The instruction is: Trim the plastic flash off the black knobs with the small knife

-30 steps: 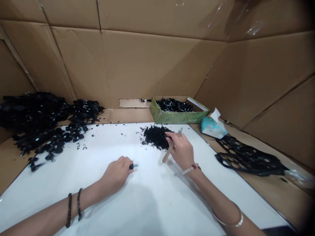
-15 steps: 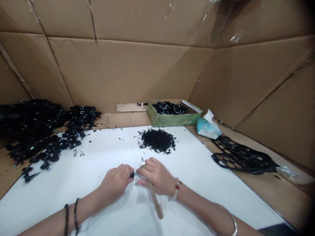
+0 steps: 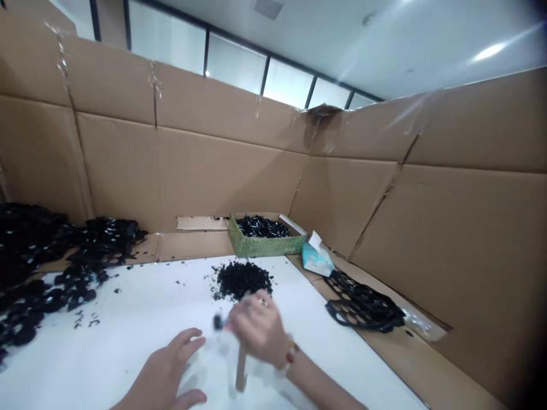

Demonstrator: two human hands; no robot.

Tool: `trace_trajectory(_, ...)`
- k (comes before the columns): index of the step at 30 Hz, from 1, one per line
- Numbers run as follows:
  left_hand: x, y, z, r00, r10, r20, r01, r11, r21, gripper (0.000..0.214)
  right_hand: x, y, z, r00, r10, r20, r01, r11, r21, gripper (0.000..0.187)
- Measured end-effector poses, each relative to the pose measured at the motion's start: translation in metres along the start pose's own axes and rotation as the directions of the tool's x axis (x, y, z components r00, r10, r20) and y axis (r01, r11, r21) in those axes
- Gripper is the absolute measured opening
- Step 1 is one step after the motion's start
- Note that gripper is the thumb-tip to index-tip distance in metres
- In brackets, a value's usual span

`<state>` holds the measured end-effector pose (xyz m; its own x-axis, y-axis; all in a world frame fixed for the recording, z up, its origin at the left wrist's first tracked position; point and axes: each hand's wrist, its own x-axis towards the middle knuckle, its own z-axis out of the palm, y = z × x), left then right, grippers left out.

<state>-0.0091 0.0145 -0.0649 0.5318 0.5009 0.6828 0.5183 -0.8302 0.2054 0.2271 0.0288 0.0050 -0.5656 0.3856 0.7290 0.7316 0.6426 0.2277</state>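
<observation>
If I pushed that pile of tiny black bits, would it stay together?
Probably not: the black pile looks loose, its edges straggling over the white tabletop, so it might spread. Each piece would likely feel light, being so tiny.

Inscriptions — none legible; box [image 3: 269, 246], tissue pack [image 3: 317, 263] and cardboard [image 3: 205, 176] — no text, label, brand, number or sign readable.

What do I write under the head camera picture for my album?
Right hand holding a black-headed piece and brown-handled tool; left hand open.
</observation>
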Motion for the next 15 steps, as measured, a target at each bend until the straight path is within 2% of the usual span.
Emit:
trace_trajectory(1, 0.0, 0.0, -0.001, 1.0, -0.005, 0.002, 0.005, 1.0, -0.013, 0.063, 0.008, 0.017, -0.006, 0.98, 0.191, -0.054, -0.194, 0.98, -0.054, 0.032)
trace_trajectory(2, 0.0, 0.001, -0.001, 1.0, -0.02, 0.005, 0.021, 1.0, -0.023, 0.061, 0.018, 0.037, -0.012, 0.911, 0.404, -0.081, -0.411, 0.907, -0.092, 0.036)
trace_trajectory(3, 0.001, 0.001, -0.003, 1.0, -0.03, 0.01, 0.03, 0.999, -0.032, 0.058, 0.029, 0.059, -0.017, 0.796, 0.601, -0.076, -0.606, 0.786, -0.124, 0.039)
trace_trajectory(4, 0.001, 0.003, -0.004, 0.999, -0.037, 0.033, 0.038, 0.999, -0.036, 0.056, 0.041, 0.079, -0.021, 0.729, 0.677, -0.096, -0.684, 0.718, -0.13, 0.041)
trace_trajectory(5, 0.002, 0.004, -0.005, 0.997, -0.041, 0.065, 0.044, 0.998, -0.036, 0.054, 0.051, 0.098, -0.025, 0.683, 0.722, -0.108, -0.73, 0.672, -0.127, 0.044)
trace_trajectory(7, 0.004, 0.006, -0.006, 0.988, -0.05, 0.149, 0.055, 0.998, -0.031, 0.054, 0.065, 0.121, -0.029, 0.62, 0.781, -0.073, -0.783, 0.611, -0.116, 0.047)
trace_trajectory(8, 0.005, 0.006, -0.006, 0.983, -0.06, 0.173, 0.066, 0.997, -0.029, 0.054, 0.067, 0.124, -0.03, 0.6, 0.798, -0.053, -0.798, 0.592, -0.109, 0.047)
trace_trajectory(9, 0.006, 0.006, -0.006, 0.979, -0.072, 0.189, 0.08, 0.996, -0.034, 0.052, 0.066, 0.121, -0.031, 0.592, 0.805, -0.037, -0.804, 0.587, -0.1, 0.047)
trace_trajectory(11, 0.008, 0.006, -0.005, 0.965, -0.081, 0.248, 0.099, 0.993, -0.063, 0.048, 0.055, 0.1, -0.031, 0.621, 0.783, 0.018, -0.781, 0.621, -0.071, 0.046)
trace_trajectory(12, 0.01, 0.006, -0.005, 0.957, -0.09, 0.274, 0.113, 0.991, -0.067, 0.046, 0.048, 0.085, -0.03, 0.657, 0.75, 0.079, -0.749, 0.661, -0.048, 0.046)
trace_trajectory(13, 0.011, 0.006, -0.005, 0.949, -0.102, 0.299, 0.127, 0.99, -0.065, 0.043, 0.039, 0.07, -0.027, 0.715, 0.676, 0.177, -0.682, 0.731, -0.036, 0.045)
trace_trajectory(15, 0.014, 0.008, -0.007, 0.935, -0.141, 0.325, 0.164, 0.986, -0.043, 0.039, 0.022, 0.045, -0.019, 0.772, 0.559, 0.301, -0.576, 0.816, -0.038, 0.043)
